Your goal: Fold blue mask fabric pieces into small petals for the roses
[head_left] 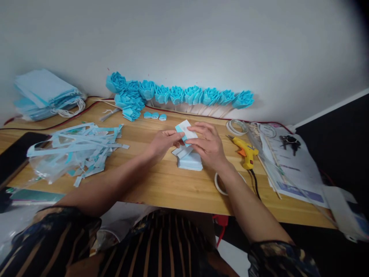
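Observation:
Between both hands, above the middle of the desk, is a small blue-and-white piece of mask fabric [186, 130]. My left hand [165, 143] pinches its left edge between thumb and fingers. On the other side, my right hand [208, 143] grips the right edge with its fingertips. Just below lies a stack of pale cut fabric pieces [189, 161], partly covered by my right hand. Three small rolled blue pieces [155, 115] sit in a row behind my left hand.
Blue fabric flowers [176, 95] on sticks line the wall. A pile of cut strips [86, 144] and stacked masks [47, 92] are at left. At right are a yellow glue gun [245, 151], tape rolls [236, 127], keys [290, 142] and papers [300, 169].

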`<state>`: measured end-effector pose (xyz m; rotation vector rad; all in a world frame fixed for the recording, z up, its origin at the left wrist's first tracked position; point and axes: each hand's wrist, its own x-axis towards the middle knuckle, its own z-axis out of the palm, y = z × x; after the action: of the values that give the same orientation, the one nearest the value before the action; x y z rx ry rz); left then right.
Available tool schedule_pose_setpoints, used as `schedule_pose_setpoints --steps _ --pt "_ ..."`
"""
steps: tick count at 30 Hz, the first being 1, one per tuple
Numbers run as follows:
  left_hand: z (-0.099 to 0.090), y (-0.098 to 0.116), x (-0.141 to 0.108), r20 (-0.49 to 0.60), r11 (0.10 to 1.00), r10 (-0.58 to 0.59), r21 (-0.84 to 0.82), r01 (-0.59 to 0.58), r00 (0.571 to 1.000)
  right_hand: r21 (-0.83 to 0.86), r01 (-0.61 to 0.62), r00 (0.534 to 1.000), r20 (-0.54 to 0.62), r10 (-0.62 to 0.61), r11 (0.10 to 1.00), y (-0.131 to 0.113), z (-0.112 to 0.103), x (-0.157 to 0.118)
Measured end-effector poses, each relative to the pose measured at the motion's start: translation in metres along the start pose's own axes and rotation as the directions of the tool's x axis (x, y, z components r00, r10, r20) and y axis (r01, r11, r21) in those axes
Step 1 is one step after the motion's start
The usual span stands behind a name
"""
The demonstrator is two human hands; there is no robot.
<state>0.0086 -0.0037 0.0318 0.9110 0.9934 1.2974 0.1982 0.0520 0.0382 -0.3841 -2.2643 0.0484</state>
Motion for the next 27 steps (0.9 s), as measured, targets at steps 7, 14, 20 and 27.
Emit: schedule_pose_setpoints --steps 7,14,20,27 --pt "-0.002 0.002 0.001 -0.107 0.965 0.145 0.233 -0.117 0.984 0.121 -0.157 0.988 0.017 0.157 0.98 -0.002 0.003 -0.001" --pt "0.0 0.001 0.001 -0.126 0.958 0.182 0.245 -0.147 0.975 0.356 -0.416 0.9 0.025 0.436 0.837 -0.009 0.008 -0.003" --pt "-0.001 -0.002 0.001 -0.108 0.976 0.144 0.18 -0.123 0.984 0.418 -0.465 0.864 0.02 0.504 0.781 -0.01 0.008 -0.001" --pt "0.0 -0.004 0.001 -0.074 0.969 0.157 0.206 -0.139 0.985 0.517 -0.547 0.79 0.059 0.61 0.658 -0.011 0.013 -0.003"
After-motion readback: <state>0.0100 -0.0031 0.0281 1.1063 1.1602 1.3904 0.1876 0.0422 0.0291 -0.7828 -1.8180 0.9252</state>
